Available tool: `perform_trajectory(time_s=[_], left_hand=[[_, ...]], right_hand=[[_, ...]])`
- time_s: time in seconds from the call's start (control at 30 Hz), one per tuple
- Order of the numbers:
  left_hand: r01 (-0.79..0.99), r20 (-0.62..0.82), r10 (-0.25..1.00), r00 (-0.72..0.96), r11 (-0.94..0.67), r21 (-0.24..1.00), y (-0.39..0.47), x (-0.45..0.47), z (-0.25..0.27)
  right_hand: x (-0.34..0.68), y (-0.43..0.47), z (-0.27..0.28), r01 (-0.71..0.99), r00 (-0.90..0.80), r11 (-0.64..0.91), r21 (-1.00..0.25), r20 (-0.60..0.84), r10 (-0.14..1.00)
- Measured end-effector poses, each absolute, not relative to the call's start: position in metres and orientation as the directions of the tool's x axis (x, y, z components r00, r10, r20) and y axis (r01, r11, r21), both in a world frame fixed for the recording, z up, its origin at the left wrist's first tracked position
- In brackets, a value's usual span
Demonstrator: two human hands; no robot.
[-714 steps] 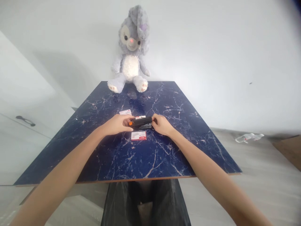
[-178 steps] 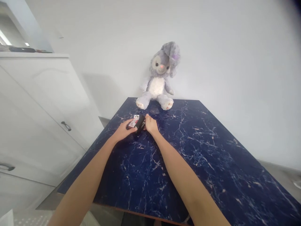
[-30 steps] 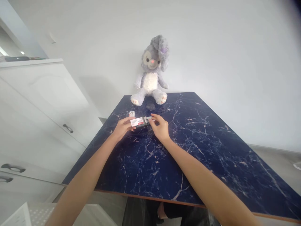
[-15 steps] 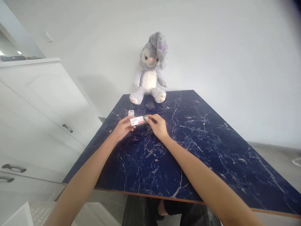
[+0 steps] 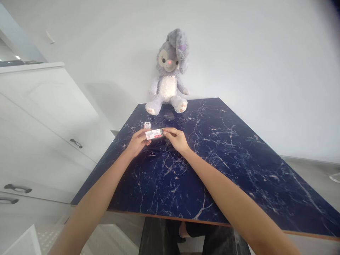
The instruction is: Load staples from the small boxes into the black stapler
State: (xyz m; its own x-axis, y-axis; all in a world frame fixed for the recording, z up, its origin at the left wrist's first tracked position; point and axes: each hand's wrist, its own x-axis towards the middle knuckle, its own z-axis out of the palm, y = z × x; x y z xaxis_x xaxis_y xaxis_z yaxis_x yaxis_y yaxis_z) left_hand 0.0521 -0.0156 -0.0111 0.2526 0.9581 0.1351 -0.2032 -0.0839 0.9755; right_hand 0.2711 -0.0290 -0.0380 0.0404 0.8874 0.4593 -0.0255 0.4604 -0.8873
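Observation:
A small white-and-red cardboard box (image 5: 153,134) is held above the blue table, its printed face turned up toward me. My left hand (image 5: 136,142) grips its left end, thumb on top and fingers underneath. At the right end, my right hand (image 5: 177,139) is closed in a pinch on a small greyish piece (image 5: 163,132) at the box's opening. Most of that piece is covered by my fingertips or the box, so its kind is unclear. Just beyond my left hand stands a second small white box (image 5: 147,125) with red and black print.
A grey plush rabbit (image 5: 168,76) sits at the table's far edge against the wall. The dark blue marbled table (image 5: 225,170) reaches toward me and to the right. White cabinets (image 5: 39,117) with dark handles flank it on the left.
The greyish piece shows less outside the box's right end than before, and my right fingertips sit closer to the box. The whole view has shifted slightly.

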Motion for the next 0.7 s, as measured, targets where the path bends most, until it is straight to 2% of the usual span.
perform_trajectory(time_s=[0.2,0.4,0.53,0.7], left_hand=[[-0.144,0.110,0.940,0.323,-0.067,0.987,-0.0210,0.0591,-0.0120],[-0.187,0.135,0.953,0.271,-0.085,0.979,-0.0197,0.0625,-0.0140],[-0.234,0.092,0.935,0.342,-0.010,0.972,-0.0191,0.0598,-0.0132],[-0.151,0.157,0.926,0.343,-0.110,0.982,-0.0209,0.0591,-0.0136]], right_hand=[[0.2714,-0.0251,-0.0392,-0.212,0.001,0.293,-0.932,0.300,0.954],[0.2738,-0.0218,-0.0383,-0.364,0.054,0.190,-0.912,0.183,0.982],[0.2740,-0.0196,-0.0407,-0.354,0.049,0.182,-0.917,0.177,0.983],[0.2730,-0.0212,-0.0406,-0.266,0.033,0.219,-0.939,0.218,0.975]])
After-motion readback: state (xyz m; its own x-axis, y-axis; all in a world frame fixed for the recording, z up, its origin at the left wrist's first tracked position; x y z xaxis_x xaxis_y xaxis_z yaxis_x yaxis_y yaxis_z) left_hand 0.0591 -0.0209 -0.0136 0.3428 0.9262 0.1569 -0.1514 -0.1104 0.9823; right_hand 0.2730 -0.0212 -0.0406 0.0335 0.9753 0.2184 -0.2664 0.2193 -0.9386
